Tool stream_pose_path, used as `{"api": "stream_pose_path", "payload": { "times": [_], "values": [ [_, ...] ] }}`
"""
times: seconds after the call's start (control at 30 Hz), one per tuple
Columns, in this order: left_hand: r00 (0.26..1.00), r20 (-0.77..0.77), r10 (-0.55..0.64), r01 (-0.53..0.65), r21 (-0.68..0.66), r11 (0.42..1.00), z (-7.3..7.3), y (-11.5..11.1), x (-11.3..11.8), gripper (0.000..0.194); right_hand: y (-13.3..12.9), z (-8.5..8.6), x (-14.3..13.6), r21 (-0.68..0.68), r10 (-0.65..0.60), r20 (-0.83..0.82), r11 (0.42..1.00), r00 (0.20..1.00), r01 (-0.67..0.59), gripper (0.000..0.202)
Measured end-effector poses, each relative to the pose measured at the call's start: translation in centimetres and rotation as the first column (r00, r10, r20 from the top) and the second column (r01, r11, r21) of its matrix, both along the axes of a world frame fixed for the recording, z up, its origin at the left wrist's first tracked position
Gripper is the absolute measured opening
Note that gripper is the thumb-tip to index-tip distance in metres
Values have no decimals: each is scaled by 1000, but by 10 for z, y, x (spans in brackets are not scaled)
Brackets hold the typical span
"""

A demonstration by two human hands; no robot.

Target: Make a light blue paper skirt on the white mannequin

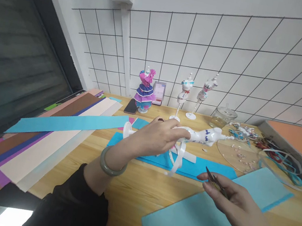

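Observation:
My left hand, with a bangle at the wrist, is wrapped round a small white dress form. The form lies nearly level above the table, its neck to the right and its round base to the left; purple marks show on its body. A white strip of ribbon or tape hangs below this hand, beside a thin ring-shaped edge. My right hand holds small pointed scissors, blades towards the upper left, handles mostly hidden in the fingers. Below lie a bright blue sheet and a pale blue sheet.
Long coloured paper sheets fan out at left under a blue strip. Along the wall stand a doll dress on a stand, a phone, two white dress forms and a glass jar. Beads and cords lie right.

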State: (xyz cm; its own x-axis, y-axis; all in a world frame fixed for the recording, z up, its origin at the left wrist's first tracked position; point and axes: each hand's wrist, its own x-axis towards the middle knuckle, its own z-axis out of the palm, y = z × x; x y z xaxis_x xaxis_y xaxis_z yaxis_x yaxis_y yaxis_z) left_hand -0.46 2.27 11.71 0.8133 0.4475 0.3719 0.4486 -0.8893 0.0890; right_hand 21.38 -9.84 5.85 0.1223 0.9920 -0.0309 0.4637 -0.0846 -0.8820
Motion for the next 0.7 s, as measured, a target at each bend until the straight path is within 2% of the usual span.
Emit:
{"api": "stream_pose_path", "payload": {
  "times": [0.2, 0.4, 0.53, 0.63, 0.7],
  "values": [
    [1000, 27, 3, -5, 76, 997, 2, -2, -1, 32, 3, 2, 4, 55, -102, 28, 993, 994, 100, 45],
    [999, -17, 27, -23, 175, 984, -1, -2, -2, 32, 20, -3, -22, 176, -67, 16, 982, 998, 63, 48],
    [999, -32, 30, -23, 222, 975, -2, -4, -2, 34, 34, -7, -41, 186, -16, -92, 982, 996, 33, 41],
    [999, -31, 41, -34, 218, 975, -3, -3, -2, 33, 39, -11, -50, 176, 18, -85, 984, 996, -2, 34],
    [999, -25, 47, -40, 213, 976, -4, 0, -2, 33, 38, -15, -54, 168, -8, -72, 986, 997, 20, 34]
  ]
}}
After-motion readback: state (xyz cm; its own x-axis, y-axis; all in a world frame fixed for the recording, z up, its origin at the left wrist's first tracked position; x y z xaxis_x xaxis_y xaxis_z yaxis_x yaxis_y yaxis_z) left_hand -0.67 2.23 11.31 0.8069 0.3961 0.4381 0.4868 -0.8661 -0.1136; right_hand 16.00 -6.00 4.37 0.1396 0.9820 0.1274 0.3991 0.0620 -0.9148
